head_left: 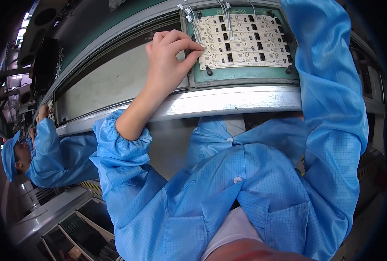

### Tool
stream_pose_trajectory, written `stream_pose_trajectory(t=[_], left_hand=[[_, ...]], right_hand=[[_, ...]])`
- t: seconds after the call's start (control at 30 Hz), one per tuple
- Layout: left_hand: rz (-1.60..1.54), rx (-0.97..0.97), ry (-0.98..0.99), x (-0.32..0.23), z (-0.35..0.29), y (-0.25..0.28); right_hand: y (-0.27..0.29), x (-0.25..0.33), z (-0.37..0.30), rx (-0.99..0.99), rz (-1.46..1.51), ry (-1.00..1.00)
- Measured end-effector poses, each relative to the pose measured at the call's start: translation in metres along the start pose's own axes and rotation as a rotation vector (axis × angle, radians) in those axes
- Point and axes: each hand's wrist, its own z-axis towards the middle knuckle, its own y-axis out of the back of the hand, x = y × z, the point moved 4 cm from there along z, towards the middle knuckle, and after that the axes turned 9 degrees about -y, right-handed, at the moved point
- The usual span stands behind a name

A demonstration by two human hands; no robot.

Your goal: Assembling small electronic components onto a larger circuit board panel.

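Observation:
My left hand [171, 54] is over the left edge of a cream-coloured circuit board panel [241, 58]. Its thumb and forefinger are pinched together at that edge; whatever is between them is too small to make out. The panel has rows of black components and lies in a green fixture plate [245, 75] with black clamp knobs at its corners. Thin grey wires [231, 26] with white connectors lie over the panel's upper part, and others run down its left side near my fingertips. My right sleeve [328, 65] reaches up past the fixture's right side, and the right hand is out of the picture.
A metal conveyor rail [228, 101] runs along the near side of the fixture. Left of it stretches a grey conveyor bed [106, 82]. A co-worker in a blue cap and coat [56, 158] works farther left. Black bins [78, 235] stand at the lower left.

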Motion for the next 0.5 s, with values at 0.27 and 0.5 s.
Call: stream_pose_trajectory(t=[0.27, 0.5], left_hand=[[0.223, 0.053, -0.155, -0.029, -0.007, 0.010], [0.260, 0.111, -0.189, -0.030, -0.002, 0.017]], right_hand=[[0.022, -0.016, -0.062, 0.145, -0.091, -0.099], [0.054, -0.022, -0.115, 0.289, -0.144, -0.177]])
